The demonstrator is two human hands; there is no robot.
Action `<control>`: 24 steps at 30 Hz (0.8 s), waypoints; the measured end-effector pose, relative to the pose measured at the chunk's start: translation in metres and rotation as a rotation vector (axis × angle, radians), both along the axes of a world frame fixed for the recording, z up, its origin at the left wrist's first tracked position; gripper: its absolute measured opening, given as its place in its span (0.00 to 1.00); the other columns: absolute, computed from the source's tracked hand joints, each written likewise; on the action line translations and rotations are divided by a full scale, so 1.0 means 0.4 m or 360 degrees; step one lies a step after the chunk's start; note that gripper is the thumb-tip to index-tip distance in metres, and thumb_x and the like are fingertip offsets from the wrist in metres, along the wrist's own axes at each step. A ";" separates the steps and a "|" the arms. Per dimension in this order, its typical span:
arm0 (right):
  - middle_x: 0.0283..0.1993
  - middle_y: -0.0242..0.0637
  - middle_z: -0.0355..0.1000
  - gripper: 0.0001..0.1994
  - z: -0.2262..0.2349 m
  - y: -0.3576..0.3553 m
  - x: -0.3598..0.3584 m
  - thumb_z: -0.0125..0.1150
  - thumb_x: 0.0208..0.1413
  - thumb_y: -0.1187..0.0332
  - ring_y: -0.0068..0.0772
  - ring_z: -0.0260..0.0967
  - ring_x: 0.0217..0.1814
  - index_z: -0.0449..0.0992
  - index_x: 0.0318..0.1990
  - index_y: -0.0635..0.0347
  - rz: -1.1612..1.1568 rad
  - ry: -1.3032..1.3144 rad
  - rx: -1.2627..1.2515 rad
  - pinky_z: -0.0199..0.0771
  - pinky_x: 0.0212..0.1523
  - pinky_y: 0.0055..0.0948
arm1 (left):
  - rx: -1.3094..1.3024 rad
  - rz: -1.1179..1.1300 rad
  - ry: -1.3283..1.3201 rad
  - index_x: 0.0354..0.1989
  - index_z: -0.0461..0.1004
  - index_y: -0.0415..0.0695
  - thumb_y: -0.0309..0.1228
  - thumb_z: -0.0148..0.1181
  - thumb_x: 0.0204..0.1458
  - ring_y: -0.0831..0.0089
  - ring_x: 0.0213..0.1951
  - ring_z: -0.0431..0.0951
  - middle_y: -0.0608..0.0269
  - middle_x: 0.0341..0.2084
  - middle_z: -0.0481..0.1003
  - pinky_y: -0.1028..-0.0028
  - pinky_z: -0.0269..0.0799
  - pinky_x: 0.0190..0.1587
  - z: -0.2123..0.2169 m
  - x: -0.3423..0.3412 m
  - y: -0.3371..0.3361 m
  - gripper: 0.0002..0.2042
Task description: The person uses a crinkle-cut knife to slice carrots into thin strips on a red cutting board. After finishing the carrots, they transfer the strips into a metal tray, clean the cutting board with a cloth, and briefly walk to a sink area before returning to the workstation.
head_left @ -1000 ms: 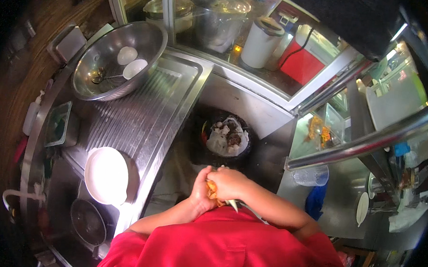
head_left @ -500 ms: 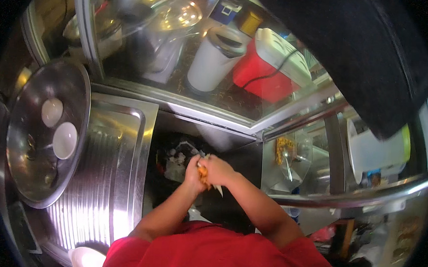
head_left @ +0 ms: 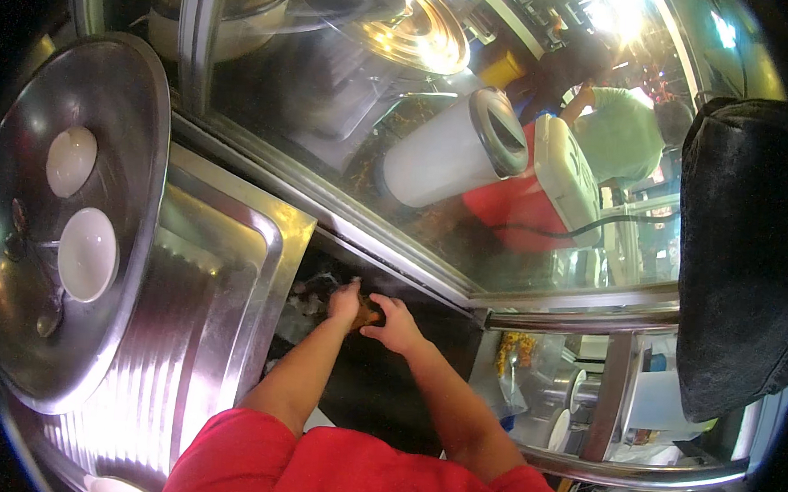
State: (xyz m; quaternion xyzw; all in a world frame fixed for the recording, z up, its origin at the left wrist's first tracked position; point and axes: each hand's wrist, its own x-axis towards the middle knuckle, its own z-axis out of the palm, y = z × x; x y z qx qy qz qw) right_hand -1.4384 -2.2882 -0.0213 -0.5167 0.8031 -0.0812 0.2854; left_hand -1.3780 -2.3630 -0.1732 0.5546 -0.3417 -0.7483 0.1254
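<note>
My left hand [head_left: 345,304] and my right hand [head_left: 397,325] are low over a dark recess [head_left: 378,379] beside the metal drainboard. Between them is an orange-brown clump [head_left: 367,314], too small and blurred to name. The right hand's thumb and fingers are spread and curve toward the clump without closing on it. The left hand lies along its other side; its fingers are partly hidden, so its grip does not show. Next to the left hand sits a whitish, crumpled heap [head_left: 306,302], perhaps in a clear bag.
A large steel bowl [head_left: 137,224] with two white bowls and spoons stands left on the ribbed drainboard [head_left: 176,324]. Behind glass are a grey-white bin [head_left: 443,164], a red cooler [head_left: 512,199] and a person [head_left: 618,137]. A black bag-like object [head_left: 741,264] hangs at right, above shelves.
My hands, pressed together around the orange clump before, have come apart, and the right fingers have opened. The white pointed bit below them no longer shows. The view has turned.
</note>
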 end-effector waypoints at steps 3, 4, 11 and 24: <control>0.50 0.49 0.65 0.29 0.020 0.013 -0.007 0.69 0.41 0.60 0.49 0.64 0.50 0.67 0.53 0.56 0.0027 0.0087 0.0028 0.66 0.50 0.35 | -0.0591 -0.0300 -0.0338 0.41 0.75 0.41 0.43 0.47 0.53 0.50 0.48 0.70 0.48 0.43 0.73 0.59 0.64 0.50 0.098 0.027 -0.021 0.19; 0.49 0.48 0.65 0.27 0.043 0.009 0.004 0.67 0.43 0.59 0.46 0.65 0.48 0.68 0.51 0.57 0.0004 0.0067 0.0000 0.67 0.49 0.34 | -0.0775 -0.0447 -0.0435 0.40 0.75 0.42 0.43 0.48 0.52 0.52 0.49 0.69 0.50 0.46 0.71 0.60 0.65 0.50 0.101 0.036 -0.039 0.18; 0.44 0.44 0.66 0.25 0.070 0.098 0.021 0.66 0.45 0.57 0.37 0.67 0.42 0.69 0.50 0.56 -0.0206 -0.0003 0.0126 0.69 0.43 0.32 | -0.0859 -0.0747 -0.0556 0.36 0.74 0.41 0.37 0.54 0.50 0.55 0.46 0.71 0.49 0.41 0.70 0.60 0.68 0.47 0.145 0.042 -0.042 0.12; 0.61 0.57 0.53 0.30 0.168 0.150 0.140 0.63 0.48 0.59 0.53 0.56 0.61 0.61 0.58 0.53 -0.0043 0.0209 -0.0031 0.61 0.56 0.38 | -0.0680 -0.0657 -0.0373 0.46 0.67 0.44 0.44 0.51 0.52 0.52 0.48 0.71 0.47 0.45 0.71 0.57 0.65 0.48 0.180 0.094 -0.018 0.19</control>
